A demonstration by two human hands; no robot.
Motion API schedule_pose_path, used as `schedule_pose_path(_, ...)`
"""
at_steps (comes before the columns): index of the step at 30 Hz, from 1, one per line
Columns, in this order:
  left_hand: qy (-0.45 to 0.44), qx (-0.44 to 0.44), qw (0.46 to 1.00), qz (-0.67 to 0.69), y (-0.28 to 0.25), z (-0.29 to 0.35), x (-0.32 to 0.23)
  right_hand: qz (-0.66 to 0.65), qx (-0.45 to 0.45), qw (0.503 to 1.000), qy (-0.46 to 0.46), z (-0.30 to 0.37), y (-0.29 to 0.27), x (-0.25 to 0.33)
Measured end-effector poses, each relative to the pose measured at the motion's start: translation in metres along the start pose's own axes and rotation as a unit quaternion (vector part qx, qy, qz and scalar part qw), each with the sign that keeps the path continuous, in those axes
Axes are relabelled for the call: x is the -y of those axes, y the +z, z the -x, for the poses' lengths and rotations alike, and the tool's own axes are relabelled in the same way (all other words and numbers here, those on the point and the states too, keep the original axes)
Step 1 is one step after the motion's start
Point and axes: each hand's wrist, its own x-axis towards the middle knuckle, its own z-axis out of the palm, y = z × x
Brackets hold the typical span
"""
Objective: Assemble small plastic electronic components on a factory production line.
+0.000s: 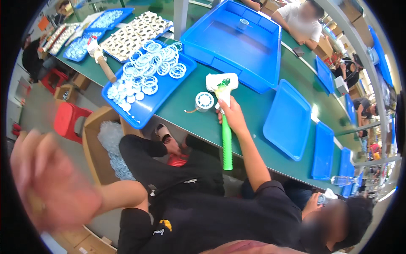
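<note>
My right hand (231, 113) is wrapped round a mallet just below its head, on the green workbench. The mallet (227, 146) has a bright green ribbed handle pointing toward me and a bulky white head that looks wrapped. Left of that hand sits a small round white part (204, 101) with a slotted top and a short brown strip at its base. My left hand (50, 182) is raised off the bench at the far left, close to the camera and blurred; its fingers look apart with nothing in them.
A blue tray (169, 91) of white rings and discs lies left of the mallet. Behind stands a deep blue bin (230, 63). A wooden-handled mallet (105, 67) rests by the trays. An empty blue tray (287, 120) lies right. A co-worker (338, 220) sits at my right.
</note>
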Motion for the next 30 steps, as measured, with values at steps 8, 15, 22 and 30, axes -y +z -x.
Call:
schedule_pose_path(8,-0.140,0.025,0.987,-0.069,0.024,-0.044,0.208,0.056,-0.051,0.996,-0.052,0.011,-0.006,-0.002)
schedule_pose_path(15,-0.301,0.165,0.900,-0.268,0.066,-0.055,0.379,0.077,-0.050,0.992,-0.089,0.004,0.007,-0.004)
schedule_pose_path(22,-0.223,0.335,0.801,-0.444,0.079,-0.075,0.539,0.074,-0.055,0.993,-0.068,0.001,0.009,-0.001)
schedule_pose_path(30,-0.166,0.331,0.703,-0.607,0.106,-0.095,0.631,0.071,-0.059,0.995,-0.022,0.003,0.008,0.006)
